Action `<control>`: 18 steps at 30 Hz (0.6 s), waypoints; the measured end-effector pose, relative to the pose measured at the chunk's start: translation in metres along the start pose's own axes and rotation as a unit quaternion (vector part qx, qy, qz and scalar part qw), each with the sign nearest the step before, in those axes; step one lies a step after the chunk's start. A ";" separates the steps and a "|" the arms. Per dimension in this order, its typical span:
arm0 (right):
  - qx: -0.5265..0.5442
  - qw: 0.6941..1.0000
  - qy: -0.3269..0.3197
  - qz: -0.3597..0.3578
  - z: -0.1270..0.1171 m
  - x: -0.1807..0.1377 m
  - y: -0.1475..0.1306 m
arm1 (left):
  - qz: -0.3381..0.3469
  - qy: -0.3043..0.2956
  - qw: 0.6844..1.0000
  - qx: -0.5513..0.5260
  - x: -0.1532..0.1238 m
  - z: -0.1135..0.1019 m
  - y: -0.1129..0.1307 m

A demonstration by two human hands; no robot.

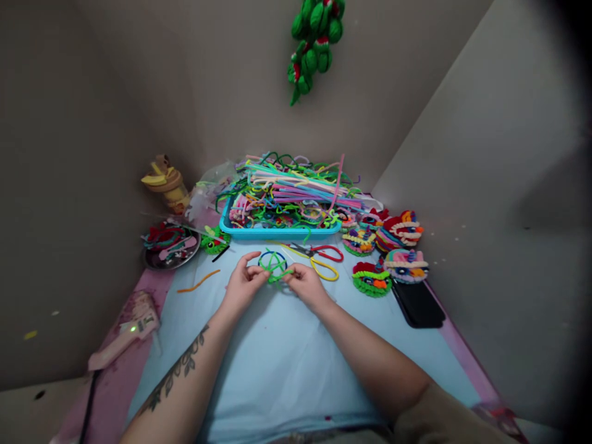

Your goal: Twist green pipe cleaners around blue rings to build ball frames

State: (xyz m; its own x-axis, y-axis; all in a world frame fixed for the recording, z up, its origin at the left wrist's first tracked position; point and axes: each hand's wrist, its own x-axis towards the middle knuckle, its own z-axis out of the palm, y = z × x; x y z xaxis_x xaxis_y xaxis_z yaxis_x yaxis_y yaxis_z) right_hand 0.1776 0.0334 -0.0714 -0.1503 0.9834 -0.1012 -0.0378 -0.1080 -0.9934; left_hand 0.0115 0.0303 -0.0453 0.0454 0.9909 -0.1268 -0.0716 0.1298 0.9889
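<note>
My left hand point(244, 282) and my right hand point(305, 283) meet over the middle of a light blue table point(277, 357). Between them they pinch a green pipe cleaner point(276, 269) that is wound across a small blue ring point(272, 256). Both hands are closed on the green strand, thumbs and forefingers pressed together. Just beyond the ring stands a turquoise tray point(277, 232) heaped with pipe cleaners of many colours.
Red-handled scissors point(324, 251) and a yellow pipe-cleaner loop point(324, 269) lie right of the ring. Several finished fuzzy faces point(393, 253) and a black phone point(419, 303) sit at right. A pink glue gun point(124, 333), an orange strand point(198, 282) and a metal dish point(170, 245) are at left.
</note>
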 end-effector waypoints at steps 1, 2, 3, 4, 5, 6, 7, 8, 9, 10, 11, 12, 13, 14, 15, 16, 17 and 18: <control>0.003 1.000 0.002 0.001 0.000 0.000 -0.001 | 0.000 0.004 1.000 0.000 0.000 0.000 0.000; 0.005 1.000 0.004 0.001 0.000 0.000 -0.002 | 0.000 0.009 1.000 -0.002 0.000 -0.001 0.000; 0.007 1.000 0.006 -0.001 0.000 0.000 -0.003 | 0.000 0.014 1.000 -0.005 0.001 -0.001 0.000; 0.007 1.000 0.007 -0.002 0.000 0.000 -0.003 | 0.000 0.017 1.000 -0.007 0.001 -0.001 0.000; 0.007 1.000 0.007 -0.003 0.000 0.000 -0.003 | 0.001 0.021 1.000 -0.009 0.001 -0.001 0.001; 0.007 1.000 0.007 -0.005 0.000 0.000 -0.003 | 0.001 0.023 1.000 -0.010 0.001 -0.001 0.001; 0.006 1.000 0.006 -0.006 0.000 0.000 -0.002 | 0.001 0.024 1.000 -0.010 0.000 -0.001 0.001; 0.005 1.000 0.005 -0.008 0.000 0.000 -0.001 | 0.002 0.025 1.000 -0.011 0.000 -0.001 0.001; 0.004 1.000 0.005 -0.011 -0.001 0.000 0.000 | 0.004 0.026 1.000 -0.013 0.000 -0.001 0.001; 0.003 1.000 0.004 -0.013 -0.001 0.001 0.002 | 0.005 0.027 1.000 -0.014 0.000 -0.001 0.001; 0.001 1.000 0.004 -0.016 -0.001 0.001 0.003 | 0.006 0.027 1.000 -0.014 0.000 -0.002 0.001; -0.001 1.000 0.002 -0.018 0.000 0.001 0.004 | 0.008 0.027 1.000 -0.013 0.000 -0.002 0.001; -0.003 1.000 0.002 -0.019 0.000 0.001 0.005 | 0.009 0.027 1.000 -0.011 0.000 -0.002 0.001; -0.004 1.000 0.002 -0.020 0.000 0.001 0.005 | 0.010 0.026 1.000 -0.009 0.000 -0.002 0.001; -0.005 1.000 0.003 -0.020 0.000 0.001 0.005 | 0.010 0.025 1.000 -0.009 0.000 -0.002 0.001; -0.005 1.000 0.005 -0.019 0.001 0.001 0.005 | 0.009 0.025 1.000 -0.011 0.000 -0.002 0.002; -0.005 1.000 0.006 -0.019 0.001 0.001 0.005 | 0.009 0.024 1.000 -0.013 0.000 -0.002 0.002; -0.006 1.000 0.006 -0.018 0.001 0.001 0.004 | 0.007 0.024 1.000 -0.014 0.000 -0.002 0.002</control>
State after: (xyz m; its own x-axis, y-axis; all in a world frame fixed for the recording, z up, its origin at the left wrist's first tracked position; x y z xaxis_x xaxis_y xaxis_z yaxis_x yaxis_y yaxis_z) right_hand 0.1766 0.0336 -0.0758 -0.1363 0.9885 -0.0656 -0.0317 -0.0706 -0.9970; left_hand 0.0093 0.0303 -0.0432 -0.0042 0.9930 -0.1181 -0.1006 0.1171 0.9880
